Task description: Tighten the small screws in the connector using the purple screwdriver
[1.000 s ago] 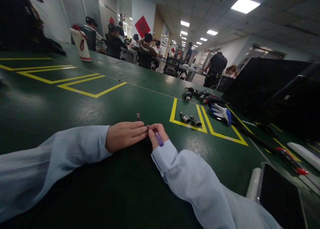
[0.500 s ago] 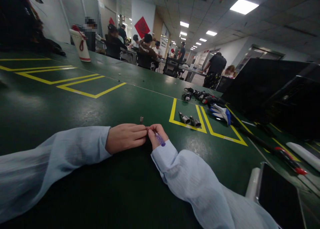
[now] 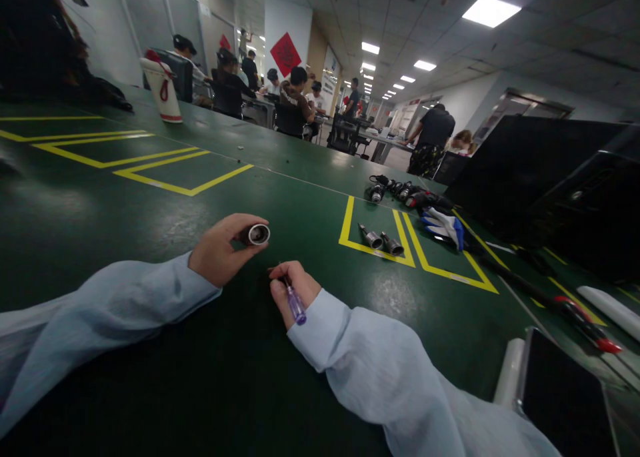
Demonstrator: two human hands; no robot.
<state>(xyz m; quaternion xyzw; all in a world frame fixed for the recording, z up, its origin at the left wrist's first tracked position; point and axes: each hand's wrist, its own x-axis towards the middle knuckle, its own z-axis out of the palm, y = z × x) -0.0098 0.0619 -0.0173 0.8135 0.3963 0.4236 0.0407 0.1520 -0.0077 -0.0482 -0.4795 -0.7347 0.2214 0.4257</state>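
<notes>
My left hand [image 3: 220,250] is closed round a small metal cylinder [image 3: 257,234] and holds it just above the green table [image 3: 150,217], its open end facing me. My right hand [image 3: 290,285] rests on the table in a fist, gripping a small screwdriver with a purple handle [image 3: 295,305] that sticks out toward my sleeve. The two hands are a short way apart.
Two metal sockets [image 3: 383,239] lie inside a yellow-taped box. Behind them are more black parts [image 3: 395,190], a white and blue glove [image 3: 443,225] and a red-handled tool [image 3: 580,310]. A dark phone [image 3: 565,397] lies at the near right. A white cup [image 3: 163,89] stands far left. People sit in the background.
My hands have come apart. The left lifted away to the left with the metal cylinder now showing in its fingers; the right drew back toward me with the screwdriver.
</notes>
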